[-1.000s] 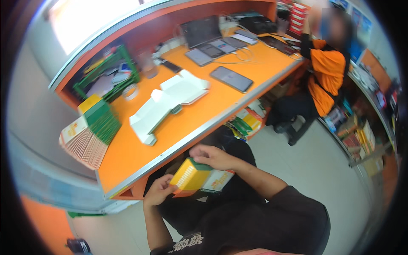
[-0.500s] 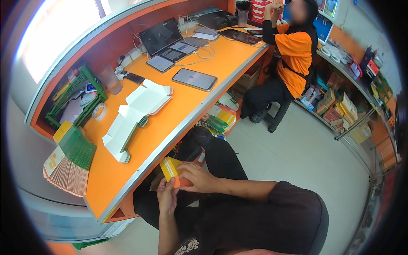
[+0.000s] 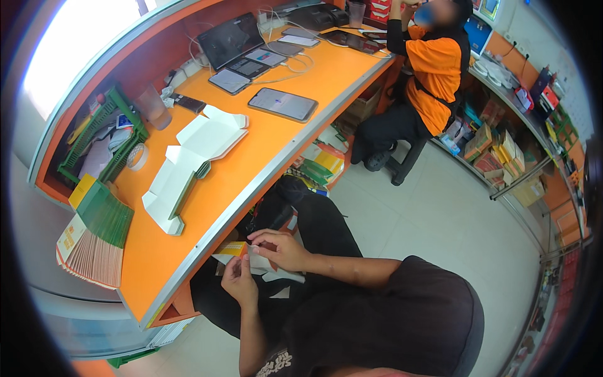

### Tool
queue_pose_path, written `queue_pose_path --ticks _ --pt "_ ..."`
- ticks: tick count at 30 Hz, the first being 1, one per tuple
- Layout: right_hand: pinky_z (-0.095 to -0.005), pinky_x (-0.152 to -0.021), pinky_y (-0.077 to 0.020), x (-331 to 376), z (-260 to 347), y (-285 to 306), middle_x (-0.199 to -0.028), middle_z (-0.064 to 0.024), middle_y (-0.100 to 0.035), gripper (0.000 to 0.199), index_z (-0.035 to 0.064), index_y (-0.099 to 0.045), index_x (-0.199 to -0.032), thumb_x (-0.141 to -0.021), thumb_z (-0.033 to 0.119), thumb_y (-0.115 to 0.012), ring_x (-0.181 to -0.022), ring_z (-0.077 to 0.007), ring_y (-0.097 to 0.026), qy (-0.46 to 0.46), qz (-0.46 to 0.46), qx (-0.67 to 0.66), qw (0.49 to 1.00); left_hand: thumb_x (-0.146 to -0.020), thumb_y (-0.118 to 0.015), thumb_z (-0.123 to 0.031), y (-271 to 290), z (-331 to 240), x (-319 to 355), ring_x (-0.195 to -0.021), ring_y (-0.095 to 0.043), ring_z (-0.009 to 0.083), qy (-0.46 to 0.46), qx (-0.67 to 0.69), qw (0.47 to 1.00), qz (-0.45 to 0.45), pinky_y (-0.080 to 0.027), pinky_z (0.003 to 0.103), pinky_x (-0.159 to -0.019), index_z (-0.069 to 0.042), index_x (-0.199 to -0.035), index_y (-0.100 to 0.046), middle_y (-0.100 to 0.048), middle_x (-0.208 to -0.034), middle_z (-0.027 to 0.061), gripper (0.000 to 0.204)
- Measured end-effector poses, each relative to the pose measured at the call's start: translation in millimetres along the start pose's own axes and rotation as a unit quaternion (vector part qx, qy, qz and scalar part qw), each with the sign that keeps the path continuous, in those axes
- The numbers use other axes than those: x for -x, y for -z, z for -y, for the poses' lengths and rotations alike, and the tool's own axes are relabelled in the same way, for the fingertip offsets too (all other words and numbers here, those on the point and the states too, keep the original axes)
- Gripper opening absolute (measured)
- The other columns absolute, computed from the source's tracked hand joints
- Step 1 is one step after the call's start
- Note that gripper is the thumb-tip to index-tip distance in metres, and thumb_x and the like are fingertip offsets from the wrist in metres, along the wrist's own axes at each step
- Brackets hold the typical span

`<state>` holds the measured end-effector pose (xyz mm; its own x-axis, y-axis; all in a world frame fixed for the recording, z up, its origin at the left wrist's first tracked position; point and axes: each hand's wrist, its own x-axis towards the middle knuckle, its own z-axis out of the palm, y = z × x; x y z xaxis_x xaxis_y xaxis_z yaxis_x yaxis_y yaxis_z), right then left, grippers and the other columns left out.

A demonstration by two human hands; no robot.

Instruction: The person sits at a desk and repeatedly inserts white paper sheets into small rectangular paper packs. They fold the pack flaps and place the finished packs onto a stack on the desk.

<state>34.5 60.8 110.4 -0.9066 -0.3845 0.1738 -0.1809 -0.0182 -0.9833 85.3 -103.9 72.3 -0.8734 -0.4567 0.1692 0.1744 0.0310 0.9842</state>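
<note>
Orange desk (image 3: 264,147) (w/ tablets (image 3: 282,104), flat cartons (image 3: 188,160))

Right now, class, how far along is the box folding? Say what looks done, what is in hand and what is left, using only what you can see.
Done: no finished box shows on the orange desk. In hand: the left hand and right hand hold a yellow and white carton below the desk edge, only partly folded. Left: two white flat cartons lie open on the desk, and a fanned stack of flat cartons waits at its left end.

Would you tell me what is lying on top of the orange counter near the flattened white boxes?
On the orange counter beside the flattened white boxes lie a fanned stack of green flat cartons, a dark tablet and a green tray. What lies beneath the boxes is covered.
</note>
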Motion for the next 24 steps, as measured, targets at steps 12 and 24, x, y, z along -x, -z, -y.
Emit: queue_pose_path --ticks 12,24 --pt "-0.0260 -0.091 -0.0515 -8.4 -29.6 -7.3 -0.136 -0.0137 -0.058 0.021 -0.0033 -0.070 -0.108 -0.099 0.015 -0.064 -0.104 -0.0127 -0.065 -0.030 -0.020 -0.074 0.997 -0.092 -0.072 -0.005 -10.2 3.0 1.6 -0.092 -0.067 0.0161 0.013 -0.011 1.000 -0.020 -0.052 0.029 -0.087 0.008 -0.108 -0.072 -0.073 -0.103 0.0156 0.021" --pt "-0.0280 -0.079 -0.0550 -13.5 10.7 6.7 -0.131 -0.0171 -0.063 0.019 -0.0065 -0.072 -0.104 -0.093 0.008 -0.069 -0.092 -0.0168 -0.067 -0.052 0.009 -0.051 0.997 -0.094 -0.067 -0.001 -7.9 -7.1 -3.2 -0.096 -0.065 0.0163 -0.054 -0.043 0.994 0.087 -0.049 0.027 -0.087 0.009 -0.106 -0.070 -0.070 -0.104 0.0111 0.016"
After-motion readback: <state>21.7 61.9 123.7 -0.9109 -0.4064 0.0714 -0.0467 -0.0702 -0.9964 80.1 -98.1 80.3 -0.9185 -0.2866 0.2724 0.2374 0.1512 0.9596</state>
